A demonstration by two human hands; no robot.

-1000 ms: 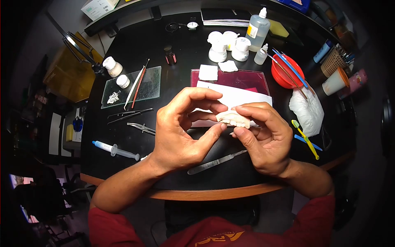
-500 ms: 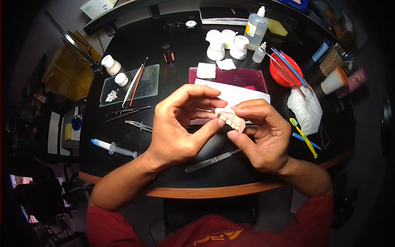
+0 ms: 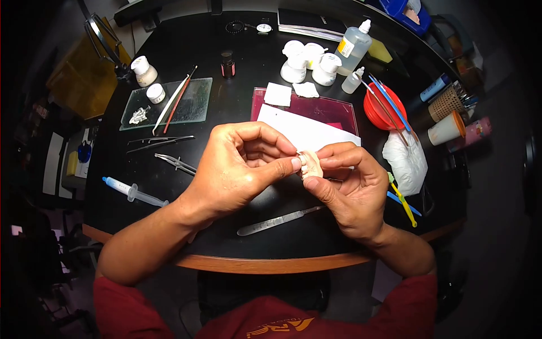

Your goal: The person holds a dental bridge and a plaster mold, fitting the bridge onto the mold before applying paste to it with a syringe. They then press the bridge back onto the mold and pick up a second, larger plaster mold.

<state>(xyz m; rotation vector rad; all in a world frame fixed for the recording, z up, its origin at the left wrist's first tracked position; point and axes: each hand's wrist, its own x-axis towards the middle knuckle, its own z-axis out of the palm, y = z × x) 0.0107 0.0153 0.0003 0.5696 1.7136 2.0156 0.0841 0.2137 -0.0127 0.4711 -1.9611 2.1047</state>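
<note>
A small cream-coloured dental cast [image 3: 312,164] with a row of teeth is held up over the desk between my two hands. My right hand [image 3: 355,189] grips its right side, thumb below and fingers behind. My left hand [image 3: 234,164] is closed at the left end, thumb and index finger pressed against the teeth; whether a separate small piece sits between those fingertips cannot be made out. Beneath the hands a scalpel handle [image 3: 274,223] lies on the black desk. Behind them a white paper sheet [image 3: 302,131] rests on a dark red slab [image 3: 350,116].
To the left are a glass slab [image 3: 195,104] with instruments, tweezers [image 3: 176,164] and a syringe [image 3: 134,192]. White jars [image 3: 293,70] and a clear bottle [image 3: 353,48] stand at the back. A red bowl [image 3: 372,110], crumpled white tissue [image 3: 403,161] and yellow toothbrush [image 3: 403,206] are on the right.
The cast has been turned in the fingers, so it now stands more upright with its teeth facing left. The whole view has shifted slightly.
</note>
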